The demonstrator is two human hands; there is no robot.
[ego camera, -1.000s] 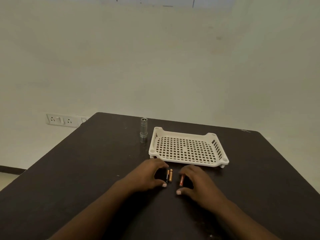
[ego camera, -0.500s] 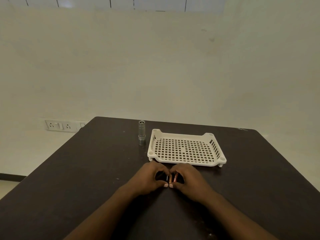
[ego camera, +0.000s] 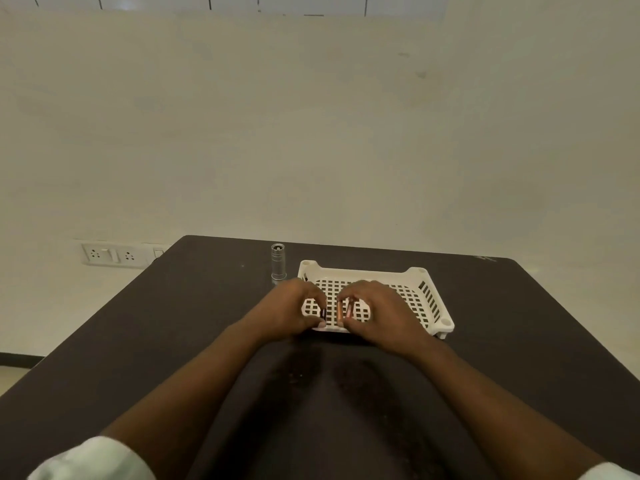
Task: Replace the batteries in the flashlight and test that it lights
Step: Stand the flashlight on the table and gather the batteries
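Observation:
A small silver flashlight (ego camera: 278,263) stands upright on the dark table (ego camera: 194,306), just left of a white perforated tray (ego camera: 408,292). Both my hands hover over the tray's near left part. My left hand (ego camera: 294,311) pinches a dark battery (ego camera: 323,315) between thumb and fingers. My right hand (ego camera: 379,315) pinches two copper-coloured batteries (ego camera: 344,311), held roughly upright side by side. The lower ends of the batteries are partly hidden by my fingers.
A wall socket panel (ego camera: 110,254) sits on the cream wall left of the table's far corner. The table's far edge runs just behind the flashlight and tray. White sleeves (ego camera: 93,459) show at the bottom corners.
Both hands have gathered the batteries from the table in front of the tray, lifted them, and moved forward over the tray's near left part.

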